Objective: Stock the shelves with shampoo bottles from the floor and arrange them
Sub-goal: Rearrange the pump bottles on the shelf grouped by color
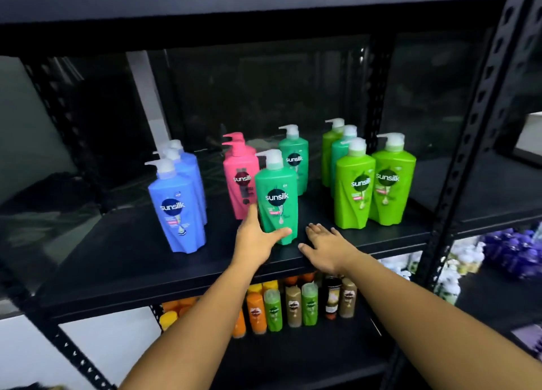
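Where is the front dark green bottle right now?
Head view, centre of the shelf near its front edge, just right of the pink bottles. The left hand grips the front dark green bottle low down; the right hand lies flat beside it.

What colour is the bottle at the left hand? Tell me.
The bottle is teal green; head view shows it best.

"sunsilk" on the shampoo bottles (275, 184)
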Available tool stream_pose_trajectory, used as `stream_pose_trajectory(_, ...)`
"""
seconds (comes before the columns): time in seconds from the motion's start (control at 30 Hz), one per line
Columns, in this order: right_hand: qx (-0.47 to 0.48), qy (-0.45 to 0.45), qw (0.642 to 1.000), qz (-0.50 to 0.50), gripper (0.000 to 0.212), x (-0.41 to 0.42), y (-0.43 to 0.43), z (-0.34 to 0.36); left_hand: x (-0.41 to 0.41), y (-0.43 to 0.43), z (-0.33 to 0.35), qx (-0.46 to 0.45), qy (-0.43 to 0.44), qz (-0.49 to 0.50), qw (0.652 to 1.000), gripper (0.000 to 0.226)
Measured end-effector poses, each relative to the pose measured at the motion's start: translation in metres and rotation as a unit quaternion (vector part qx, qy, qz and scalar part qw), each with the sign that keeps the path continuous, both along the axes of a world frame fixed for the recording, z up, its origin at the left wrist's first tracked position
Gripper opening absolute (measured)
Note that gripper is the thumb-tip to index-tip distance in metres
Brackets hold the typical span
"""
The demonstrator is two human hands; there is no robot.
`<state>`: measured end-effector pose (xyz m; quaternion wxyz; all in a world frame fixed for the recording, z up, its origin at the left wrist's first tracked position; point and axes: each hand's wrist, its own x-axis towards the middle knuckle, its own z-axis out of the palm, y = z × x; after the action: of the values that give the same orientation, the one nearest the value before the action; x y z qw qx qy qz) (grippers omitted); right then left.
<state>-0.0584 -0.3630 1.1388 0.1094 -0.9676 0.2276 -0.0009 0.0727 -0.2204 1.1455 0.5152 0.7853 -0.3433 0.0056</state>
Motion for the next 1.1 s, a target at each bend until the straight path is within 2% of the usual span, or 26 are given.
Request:
stream_pose_trajectory(0.1,0.0,0.006,1.0,0.005,0.078,-0.001,-0.011,0.001,0.005,-0.02,0.0,0.001,0.003,-0.006,1.0,0.063)
stream_pose_trajectory(0.27,-0.051,-0.042,0.997,0.031,0.074,-0.003,-0.027,-0.009,0.021,-0.056,0.004,0.017,0.036,-0.016,0.999,0.062)
stream_pose_trajectory(0.37,-0.09,-0.068,0.993,0.043,0.088,-0.009,-0.025,-0.02,0.03,-0.078,0.003,0.015,0.041,-0.005,0.999,0.06)
stream_pose_trajectory(0.57,-0.102,-0.098,0.989,0.04,0.069,-0.01,-0.025,-0.025,0.039,-0.107,0.003,0.006,0.042,0.004,0.999,0.061)
stream_pose_trajectory(1.1,-0.119,-0.151,0.979,0.061,0.07,-0.01,-0.028,-0.03,0.041,-0.132,0.007,0.004,0.048,0.015,0.999,0.052)
